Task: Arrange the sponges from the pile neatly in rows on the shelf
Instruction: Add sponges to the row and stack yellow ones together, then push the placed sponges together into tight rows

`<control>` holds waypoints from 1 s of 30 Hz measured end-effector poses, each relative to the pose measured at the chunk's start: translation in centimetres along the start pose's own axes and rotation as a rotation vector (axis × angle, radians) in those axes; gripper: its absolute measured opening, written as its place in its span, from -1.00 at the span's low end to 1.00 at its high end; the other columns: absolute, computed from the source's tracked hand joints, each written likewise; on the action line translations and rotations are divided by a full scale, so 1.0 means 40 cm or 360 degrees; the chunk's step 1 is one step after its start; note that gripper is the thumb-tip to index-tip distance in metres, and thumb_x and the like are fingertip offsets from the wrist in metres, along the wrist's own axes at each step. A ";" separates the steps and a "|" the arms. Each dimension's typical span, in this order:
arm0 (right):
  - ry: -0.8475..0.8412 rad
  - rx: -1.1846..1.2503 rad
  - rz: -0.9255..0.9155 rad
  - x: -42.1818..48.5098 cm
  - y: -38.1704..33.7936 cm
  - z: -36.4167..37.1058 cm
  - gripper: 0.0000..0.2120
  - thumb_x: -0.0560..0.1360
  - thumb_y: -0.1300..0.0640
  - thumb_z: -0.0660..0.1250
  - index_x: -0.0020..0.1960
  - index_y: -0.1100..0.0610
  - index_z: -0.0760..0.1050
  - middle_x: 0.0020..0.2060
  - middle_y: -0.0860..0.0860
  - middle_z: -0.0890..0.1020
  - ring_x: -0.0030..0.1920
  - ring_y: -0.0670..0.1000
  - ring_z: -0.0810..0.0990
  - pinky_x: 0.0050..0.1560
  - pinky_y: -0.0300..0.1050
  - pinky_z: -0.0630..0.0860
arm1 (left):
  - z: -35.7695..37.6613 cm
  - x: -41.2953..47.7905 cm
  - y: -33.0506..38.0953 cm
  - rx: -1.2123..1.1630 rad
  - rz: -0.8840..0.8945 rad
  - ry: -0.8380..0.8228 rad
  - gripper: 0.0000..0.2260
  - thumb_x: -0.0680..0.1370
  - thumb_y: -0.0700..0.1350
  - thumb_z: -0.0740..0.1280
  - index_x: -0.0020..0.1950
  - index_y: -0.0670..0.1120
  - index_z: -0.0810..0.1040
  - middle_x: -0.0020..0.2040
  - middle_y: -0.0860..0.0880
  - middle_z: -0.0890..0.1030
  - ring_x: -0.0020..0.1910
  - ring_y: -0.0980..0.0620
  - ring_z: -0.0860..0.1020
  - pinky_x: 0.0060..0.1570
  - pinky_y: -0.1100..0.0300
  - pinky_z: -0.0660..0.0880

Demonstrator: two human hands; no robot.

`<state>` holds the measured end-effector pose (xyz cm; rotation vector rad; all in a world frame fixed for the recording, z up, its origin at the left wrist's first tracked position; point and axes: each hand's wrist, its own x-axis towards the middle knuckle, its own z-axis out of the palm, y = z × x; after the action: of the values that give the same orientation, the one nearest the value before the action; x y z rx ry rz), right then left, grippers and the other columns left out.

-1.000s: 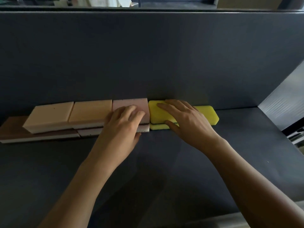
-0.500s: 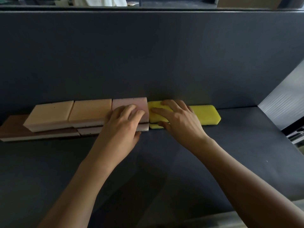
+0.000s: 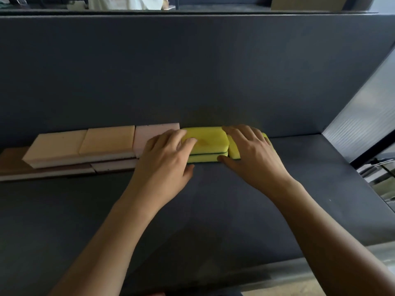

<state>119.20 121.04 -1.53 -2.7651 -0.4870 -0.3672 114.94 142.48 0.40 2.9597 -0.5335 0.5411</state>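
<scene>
A row of sponges runs along the back wall of the dark shelf [image 3: 213, 199]. From the left lie a brown sponge [image 3: 12, 159], two tan sponges [image 3: 57, 144] [image 3: 109, 137] stacked on lower ones, and a pink sponge [image 3: 147, 135]. Right of them a yellow sponge [image 3: 206, 138] sits on a second yellow one [image 3: 203, 158]. Another yellow sponge [image 3: 234, 149] lies further right, mostly covered. My left hand [image 3: 168, 154] rests across the pink sponge with fingertips on the top yellow sponge. My right hand [image 3: 250, 150] lies on the right yellow sponge, thumb at its front edge.
A dark panel [image 3: 192, 71] rises behind the row. A ribbed grey side wall [image 3: 363, 116] closes the shelf at the right. The shelf's pale front edge [image 3: 277, 272] runs below my arms.
My left hand has slid right from the pink sponge onto the top yellow sponge. My right hand has shifted right off that sponge onto the yellow sponge beside it.
</scene>
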 end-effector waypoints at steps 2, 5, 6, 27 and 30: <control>-0.0020 0.0006 0.0049 -0.010 0.017 -0.005 -0.33 0.44 -0.14 0.43 0.48 -0.04 0.29 0.39 -0.02 0.42 0.40 0.12 0.33 0.33 0.02 0.31 | 0.012 0.014 0.024 -0.0001 0.0044 -0.0024 -0.57 0.45 -0.07 0.43 0.30 -0.10 0.51 0.29 -0.10 0.50 0.27 -0.13 0.47 0.23 -0.06 0.41; -0.0049 -0.0005 0.0106 -0.022 0.035 -0.002 -0.31 0.44 -0.20 0.41 0.48 -0.05 0.27 0.39 -0.01 0.42 0.41 0.10 0.32 0.33 0.00 0.29 | 0.037 0.031 0.047 0.0030 0.0081 -0.0109 -0.55 0.46 -0.04 0.43 0.32 -0.09 0.50 0.29 -0.08 0.52 0.27 -0.10 0.47 0.26 -0.03 0.37; -0.0072 -0.0010 0.0137 -0.025 0.041 0.000 -0.30 0.44 -0.22 0.39 0.49 -0.04 0.25 0.40 -0.01 0.41 0.42 0.09 0.31 0.33 0.00 0.28 | 0.043 0.035 0.053 0.0044 0.0083 -0.0136 -0.55 0.47 -0.03 0.42 0.33 -0.08 0.49 0.29 -0.07 0.51 0.27 -0.09 0.47 0.27 -0.02 0.35; 0.0180 0.0243 -0.0398 -0.037 -0.243 -0.039 -0.57 0.51 0.01 0.39 0.34 0.11 0.45 0.25 0.06 0.54 0.24 0.17 0.51 0.15 0.11 0.52 | -0.094 -0.150 -0.048 0.0073 -0.0280 0.0117 -0.67 0.48 -0.05 0.40 0.23 -0.09 0.57 0.17 -0.06 0.58 0.08 -0.09 0.57 -0.04 0.00 0.49; 0.0074 0.0332 -0.0556 -0.043 -0.390 -0.005 -0.57 0.51 0.02 0.38 0.34 0.08 0.46 0.23 0.02 0.57 0.19 0.15 0.54 0.02 0.10 0.57 | -0.145 -0.274 -0.126 0.0151 -0.0447 0.0101 -0.68 0.49 -0.01 0.38 0.23 -0.06 0.56 0.13 -0.03 0.58 0.06 -0.08 0.58 -0.08 0.04 0.49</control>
<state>111.86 134.43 2.11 -2.4622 -0.9436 -0.4312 105.22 151.57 1.81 3.0190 -0.0841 0.6411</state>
